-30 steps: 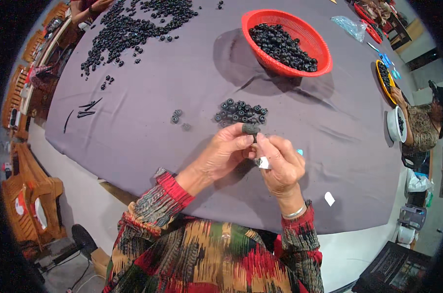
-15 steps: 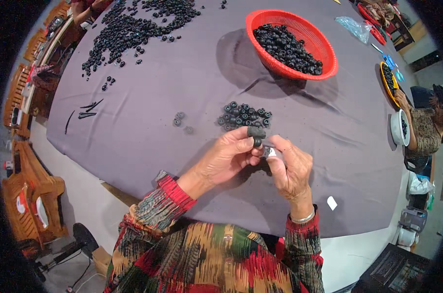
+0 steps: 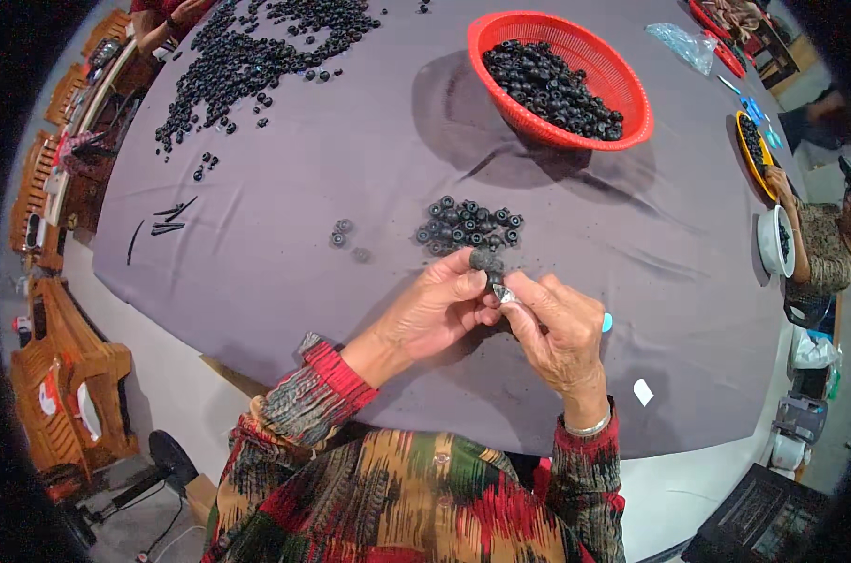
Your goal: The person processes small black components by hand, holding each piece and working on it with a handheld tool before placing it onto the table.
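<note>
Right hand [image 3: 559,330] has closed in on the left hand [image 3: 442,308], fingers pinching a silvery piece [image 3: 503,294] at the black bead [image 3: 495,279] left fingers grip, seemingly mid-work; clustered beads [image 3: 468,225] lie beyond on the desk [image 3: 341,150], more in the red colander [image 3: 624,94].

A person's left hand [image 3: 444,305] and right hand [image 3: 559,338] meet over a cloth-covered table [image 3: 275,188], just before a cluster of round pieces [image 3: 467,225], with three loose pieces [image 3: 339,239] to its left and thin strips [image 3: 167,227] farther left. Behind the cluster, a basket [image 3: 605,77] of more pieces [image 3: 547,89] stands to the right and a broad scatter [image 3: 237,80] spreads to the far left. A flat scrap [image 3: 643,391] lies right of the right hand, while a tray [image 3: 761,180] and a bowl [image 3: 766,248] line the table's right edge beside a co-worker [image 3: 824,249].
</note>
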Motion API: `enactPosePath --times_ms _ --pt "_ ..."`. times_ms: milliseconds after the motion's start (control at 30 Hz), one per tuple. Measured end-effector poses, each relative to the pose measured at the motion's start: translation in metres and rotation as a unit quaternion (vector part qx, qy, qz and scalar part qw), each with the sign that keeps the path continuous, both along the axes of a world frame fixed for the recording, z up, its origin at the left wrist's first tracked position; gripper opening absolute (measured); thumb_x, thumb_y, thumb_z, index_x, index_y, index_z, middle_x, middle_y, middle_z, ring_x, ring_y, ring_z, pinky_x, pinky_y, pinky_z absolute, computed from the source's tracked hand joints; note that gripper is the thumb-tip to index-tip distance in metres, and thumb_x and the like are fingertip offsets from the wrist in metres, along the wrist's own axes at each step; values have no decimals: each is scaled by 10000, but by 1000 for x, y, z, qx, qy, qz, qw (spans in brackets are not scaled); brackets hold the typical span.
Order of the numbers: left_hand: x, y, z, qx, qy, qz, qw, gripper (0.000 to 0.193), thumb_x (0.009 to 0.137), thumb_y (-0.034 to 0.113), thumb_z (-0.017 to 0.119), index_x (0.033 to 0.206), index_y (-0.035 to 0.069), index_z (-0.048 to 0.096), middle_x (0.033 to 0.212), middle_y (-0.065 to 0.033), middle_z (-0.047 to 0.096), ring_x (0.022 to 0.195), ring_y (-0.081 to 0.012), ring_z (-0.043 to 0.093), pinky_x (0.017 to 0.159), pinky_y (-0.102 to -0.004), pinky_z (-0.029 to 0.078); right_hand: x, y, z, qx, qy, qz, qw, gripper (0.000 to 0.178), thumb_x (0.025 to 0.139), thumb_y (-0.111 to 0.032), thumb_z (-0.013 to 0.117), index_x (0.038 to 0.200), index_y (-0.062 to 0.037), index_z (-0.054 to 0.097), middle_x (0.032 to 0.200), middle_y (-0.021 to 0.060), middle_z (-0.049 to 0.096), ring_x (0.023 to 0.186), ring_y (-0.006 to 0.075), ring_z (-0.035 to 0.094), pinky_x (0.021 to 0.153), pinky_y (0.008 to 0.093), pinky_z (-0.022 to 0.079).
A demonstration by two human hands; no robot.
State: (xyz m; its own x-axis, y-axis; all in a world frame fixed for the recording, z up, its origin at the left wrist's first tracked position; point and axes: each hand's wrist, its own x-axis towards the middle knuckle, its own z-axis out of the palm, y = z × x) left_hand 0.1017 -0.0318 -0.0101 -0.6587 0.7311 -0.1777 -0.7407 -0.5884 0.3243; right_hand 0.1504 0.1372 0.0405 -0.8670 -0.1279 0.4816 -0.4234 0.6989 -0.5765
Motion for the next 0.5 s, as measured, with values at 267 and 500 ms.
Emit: enactPosePath --times_ms 267,500 --pt "1 0 0 -13 -4 -8 1000 87 922 119 601 1002 86 594 896 -21 605 806 -122 573 701 -288 508 1 1 0 -10 -6 5 1000 264 720 -94 738 975 -65 674 659 63 538 515 228 544 464 342 423" --pt "0 -3 3 -22 9 -18 1000 104 926 133 596 1005 67 601 905 -22 611 799 -117 566 698 -274 489 1 0 3 -18 -21 10 1000 241 731 -89 735 963 -70 672 641 65 535 509 230 541 458 339 418"
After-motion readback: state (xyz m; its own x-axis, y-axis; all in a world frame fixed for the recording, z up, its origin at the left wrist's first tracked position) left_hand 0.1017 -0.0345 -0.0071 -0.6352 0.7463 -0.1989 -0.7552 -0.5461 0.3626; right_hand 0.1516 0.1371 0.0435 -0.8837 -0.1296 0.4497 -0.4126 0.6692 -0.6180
